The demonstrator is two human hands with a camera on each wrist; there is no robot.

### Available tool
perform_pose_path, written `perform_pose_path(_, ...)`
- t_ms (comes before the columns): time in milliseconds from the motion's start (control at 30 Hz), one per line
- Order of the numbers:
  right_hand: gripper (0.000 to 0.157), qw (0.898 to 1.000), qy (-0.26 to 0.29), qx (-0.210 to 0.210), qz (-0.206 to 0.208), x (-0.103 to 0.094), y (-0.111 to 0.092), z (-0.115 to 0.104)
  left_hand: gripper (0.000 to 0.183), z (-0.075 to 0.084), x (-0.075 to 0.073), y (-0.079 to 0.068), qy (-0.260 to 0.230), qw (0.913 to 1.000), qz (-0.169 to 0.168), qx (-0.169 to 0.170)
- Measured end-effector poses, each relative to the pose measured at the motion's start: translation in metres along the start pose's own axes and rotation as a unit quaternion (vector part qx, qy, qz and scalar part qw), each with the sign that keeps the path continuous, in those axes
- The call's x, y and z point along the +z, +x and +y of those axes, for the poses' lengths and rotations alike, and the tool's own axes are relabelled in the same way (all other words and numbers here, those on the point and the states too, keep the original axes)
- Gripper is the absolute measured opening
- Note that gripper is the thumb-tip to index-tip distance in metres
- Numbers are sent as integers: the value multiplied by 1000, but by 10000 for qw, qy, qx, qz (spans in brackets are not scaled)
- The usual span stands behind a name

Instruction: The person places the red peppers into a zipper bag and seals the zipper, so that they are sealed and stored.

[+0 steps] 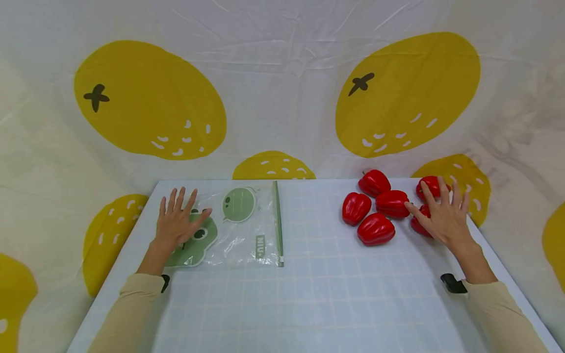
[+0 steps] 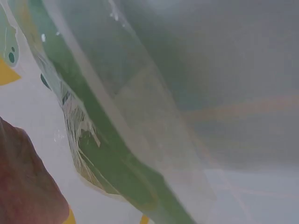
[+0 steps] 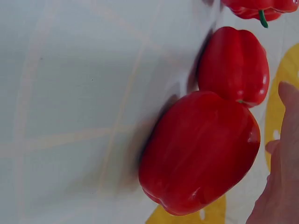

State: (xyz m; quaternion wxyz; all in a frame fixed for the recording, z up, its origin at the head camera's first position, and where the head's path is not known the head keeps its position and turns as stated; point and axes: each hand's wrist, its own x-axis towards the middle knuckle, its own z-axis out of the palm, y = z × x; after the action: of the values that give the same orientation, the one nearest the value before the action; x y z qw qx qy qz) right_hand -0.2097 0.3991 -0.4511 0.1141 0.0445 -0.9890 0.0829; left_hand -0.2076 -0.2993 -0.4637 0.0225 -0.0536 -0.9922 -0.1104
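At the left of the table in the head view, my left hand (image 1: 178, 223) is spread with straight fingers over the left part of a clear zip bag (image 1: 234, 245) with green frog prints. The bag lies flat, its green slider strip (image 1: 279, 220) facing right. My right hand (image 1: 446, 220) reaches with spread fingers above two red bell peppers at the right, partly covering a far one (image 1: 428, 188) and a nearer one (image 1: 421, 223). The right wrist view shows a large red bell pepper (image 3: 201, 154) close by, with the hand's fingers beside it. Neither hand grips anything.
Several more red bell peppers, including a front one (image 1: 376, 229) and a back one (image 1: 374, 183), sit left of the right hand. The white table (image 1: 309, 304) has a faint grid. Behind and beside it hangs a pale cloth (image 1: 282, 98) with yellow fruit prints.
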Motion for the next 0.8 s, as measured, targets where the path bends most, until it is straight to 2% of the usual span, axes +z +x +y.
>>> perform_pose_path(133, 89, 9996, 153, -86, 201, 0, 0, -3, 89, 3, 0, -2, -80, 9998, 170, 6)
perform_pose_path(267, 76, 9969, 490, -125, 595, 0, -1, -10, 78, 10, 2, -2, -282, 9977, 616, 32)
perform_pose_path(367, 64, 9922, 807, -134, 944, -1, -3, -19, 69, 17, 5, -3, -411, 9942, 997, 8)
perform_pose_path(533, 49, 9819, 1193, -380, 1420, -3, -4, -34, 57, 26, 11, -3, -548, 9878, 1457, -66)
perform_pose_path(800, 42, 9731, 1452, -748, 1627, -1, -8, -51, 51, 45, 17, -3, -1097, 9793, 1682, -270)
